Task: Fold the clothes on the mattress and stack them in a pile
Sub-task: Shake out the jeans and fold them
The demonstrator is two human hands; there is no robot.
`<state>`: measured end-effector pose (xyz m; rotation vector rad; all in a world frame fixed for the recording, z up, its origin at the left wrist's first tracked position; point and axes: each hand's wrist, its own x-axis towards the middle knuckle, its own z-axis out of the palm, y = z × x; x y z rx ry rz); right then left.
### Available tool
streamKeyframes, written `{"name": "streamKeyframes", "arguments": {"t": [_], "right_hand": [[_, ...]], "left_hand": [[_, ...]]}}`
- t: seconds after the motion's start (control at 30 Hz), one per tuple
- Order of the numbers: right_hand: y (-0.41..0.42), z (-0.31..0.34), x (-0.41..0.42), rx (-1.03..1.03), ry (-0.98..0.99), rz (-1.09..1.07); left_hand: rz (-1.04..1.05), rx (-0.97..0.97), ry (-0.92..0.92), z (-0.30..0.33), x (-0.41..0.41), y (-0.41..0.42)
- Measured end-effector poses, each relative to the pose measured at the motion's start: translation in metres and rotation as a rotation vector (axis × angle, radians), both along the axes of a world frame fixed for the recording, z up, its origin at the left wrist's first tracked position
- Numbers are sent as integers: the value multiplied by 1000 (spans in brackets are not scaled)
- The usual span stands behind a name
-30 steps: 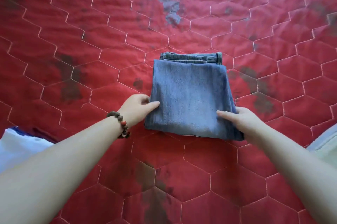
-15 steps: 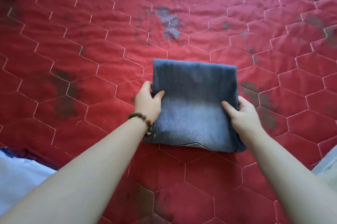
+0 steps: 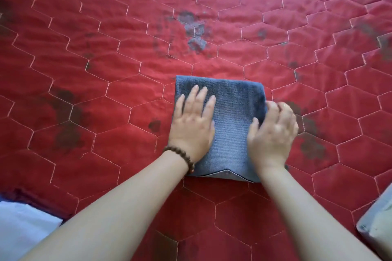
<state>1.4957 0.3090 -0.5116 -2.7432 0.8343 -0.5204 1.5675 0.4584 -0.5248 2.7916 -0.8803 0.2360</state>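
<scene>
A white cloth (image 3: 23, 233) is cut off by the lower left edge, and a pale grey-green fabric item (image 3: 378, 221) by the lower right edge; what either of them is cannot be told. The right side of the folded blue jeans (image 3: 231, 112) is partly covered by the right hand (image 3: 272, 133), whose fingertips are blurred.

Both forearms reach forward from the bottom of the view and converge on the jeans. The left wrist carries a brown bead bracelet (image 3: 182, 156).

The left hand (image 3: 193, 124) lies palm down on the left half of the denim, fingers straight and slightly spread, pressing it flat. The right hand rests on the right edge, thumb on top of the cloth and fingers curled over the side.

The jeans lie as a compact rectangle in the middle of the red quilted mattress (image 3: 84, 90), which is stitched in hexagons and marked with dark stains.
</scene>
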Motion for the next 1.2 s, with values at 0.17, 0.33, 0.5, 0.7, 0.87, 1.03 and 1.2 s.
{"name": "streamKeyframes", "arguments": {"t": [0.17, 0.33, 0.5, 0.7, 0.87, 1.03, 1.2], "right_hand": [[64, -27, -27, 55, 166, 583], [30, -50, -39, -62, 345, 452], [31, -50, -32, 92, 313, 72], [15, -17, -2, 173, 154, -92], [42, -9, 60, 307, 102, 582], [-1, -39, 77, -116, 403, 479], [-15, -42, 82, 13, 408, 249]], "left_hand": [[3, 305, 186, -34, 3, 5], [69, 232, 193, -36, 9, 5], [74, 168, 206, -39, 14, 9], [122, 143, 241, -38, 13, 6], [142, 164, 259, -38, 14, 6], [130, 163, 246, -41, 14, 6], [112, 156, 266, -39, 14, 7]]}}
